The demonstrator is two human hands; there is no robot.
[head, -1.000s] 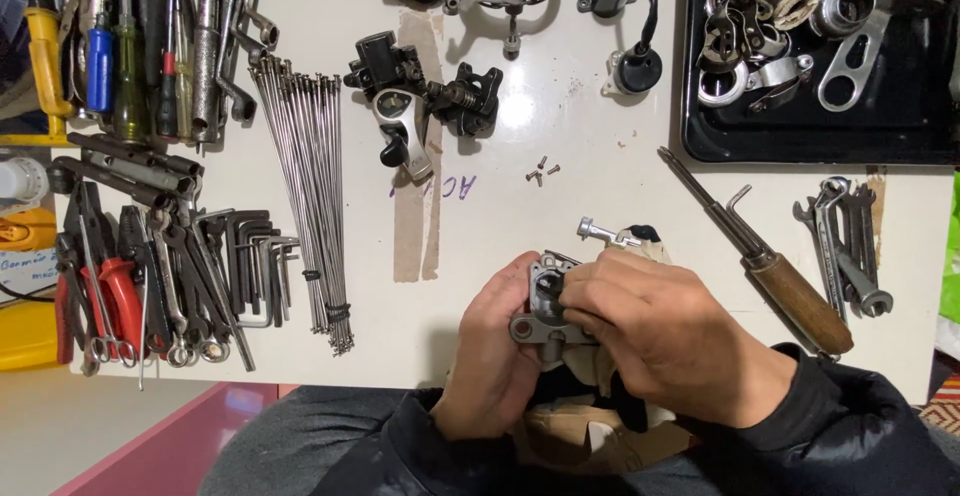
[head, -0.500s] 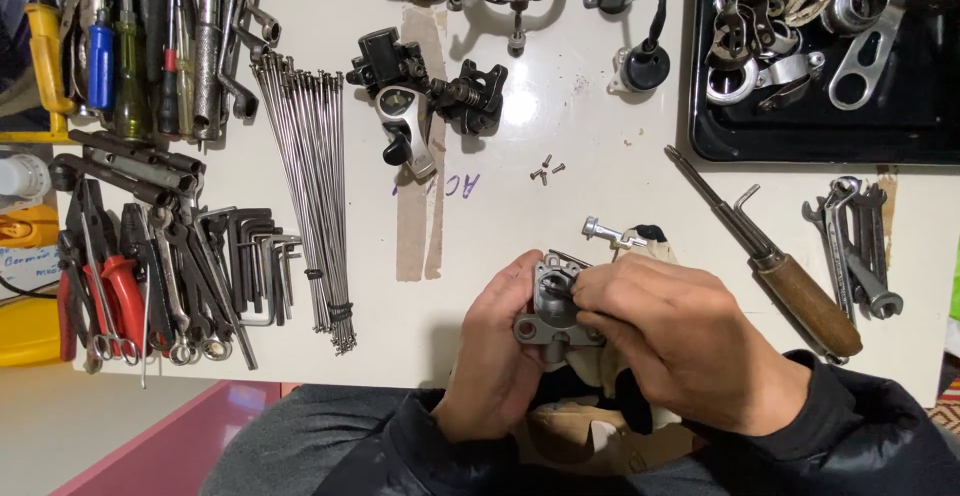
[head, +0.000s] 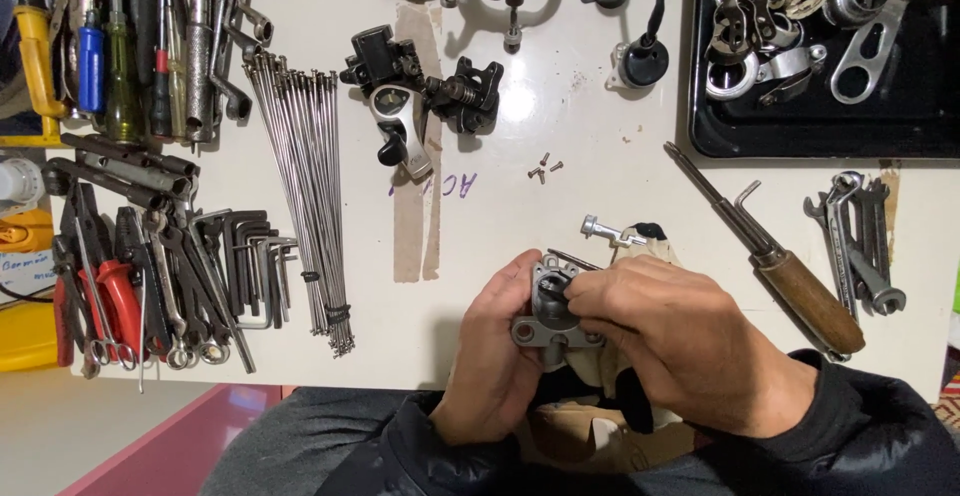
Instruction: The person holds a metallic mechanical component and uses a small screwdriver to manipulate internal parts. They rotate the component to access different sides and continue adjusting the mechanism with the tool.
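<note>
A small grey metal part [head: 548, 316], with round holes and a flanged base, is held between the two hands at the near edge of the white table [head: 600, 146]. It is gripped from its left side by the left hand [head: 495, 366], whose fingers are curled closed around it. The right hand [head: 680, 341] is laid over it from the right, the fingertips [head: 580, 301] pinched at the part's top opening; what, if anything, is held between those fingertips cannot be told. A beige rag [head: 640, 251] is partly covered by the right hand, and a small silver bolt-like piece [head: 605, 229] lies just beyond the fingers.

To the right of the right hand a wooden-handled tool [head: 775, 256] lies at a slant, and a cluster of spanners [head: 868, 246] is seen farther right. Beyond these, a black tray [head: 800, 136] of metal fittings is set. A few loose screws [head: 543, 168] lie well beyond the hands, and farther off a black mechanical assembly [head: 420, 96]. To the left of the left hand a bundle of steel spokes [head: 305, 191] is laid out, then hex keys [head: 250, 251] and red-handled pliers [head: 105, 301].
</note>
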